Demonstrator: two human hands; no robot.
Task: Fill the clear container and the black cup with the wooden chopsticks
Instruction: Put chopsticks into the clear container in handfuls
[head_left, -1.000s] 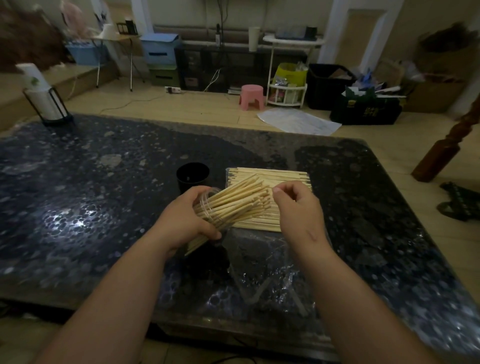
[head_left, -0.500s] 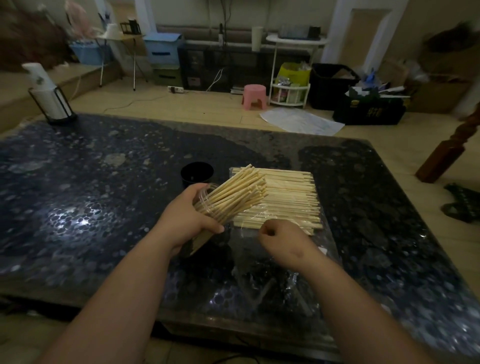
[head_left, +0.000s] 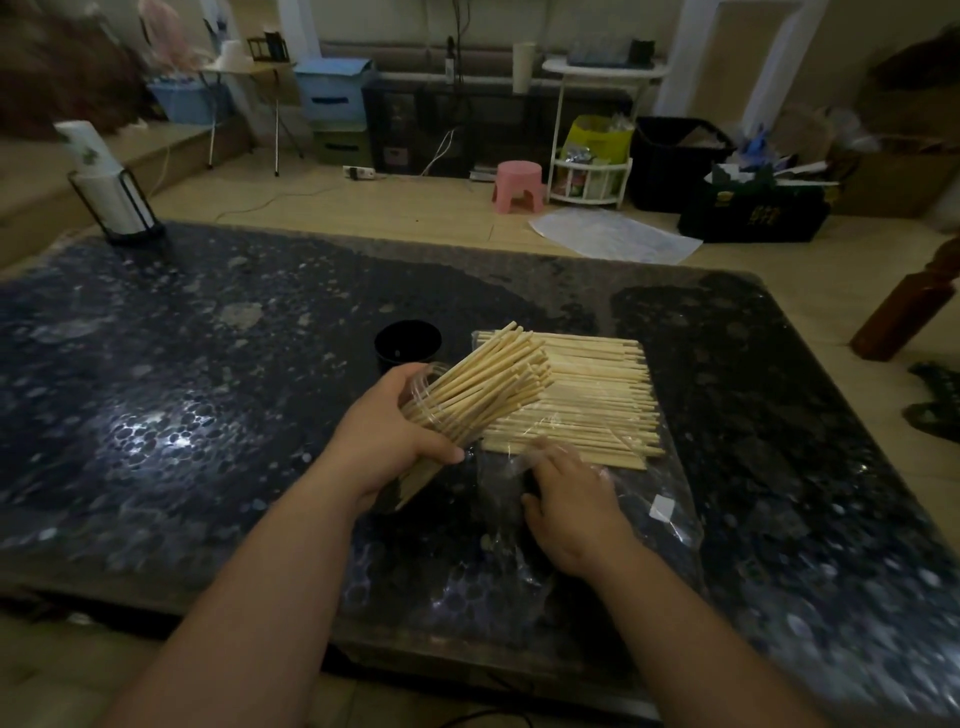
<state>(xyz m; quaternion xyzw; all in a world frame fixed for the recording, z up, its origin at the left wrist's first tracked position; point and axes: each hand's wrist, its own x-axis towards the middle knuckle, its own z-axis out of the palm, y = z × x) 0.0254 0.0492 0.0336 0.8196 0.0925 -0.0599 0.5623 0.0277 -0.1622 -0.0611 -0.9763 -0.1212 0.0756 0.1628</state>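
My left hand (head_left: 384, 441) grips the clear container (head_left: 422, 385), tilted so its mouth points up and to the right. A thick bunch of wooden chopsticks (head_left: 488, 384) sticks out of it. Just behind it the black cup (head_left: 408, 343) stands upright on the table and looks empty. A flat pile of loose chopsticks (head_left: 597, 395) lies to the right on an opened clear plastic bag (head_left: 660, 519). My right hand (head_left: 571, 499) rests on the bag at the near edge of the pile. Its fingers are blurred and partly under plastic film.
Everything sits on a dark speckled stone table (head_left: 182, 364). A paper roll in a black wire holder (head_left: 111, 197) stands at its far left corner. A brown wooden post (head_left: 904, 306) rises past the table's right edge. Floor clutter lies beyond the table.
My right hand has come off the top of the chopstick pile and drawn back toward me to its near edge. My left hand keeps the tilted container in about the same place.
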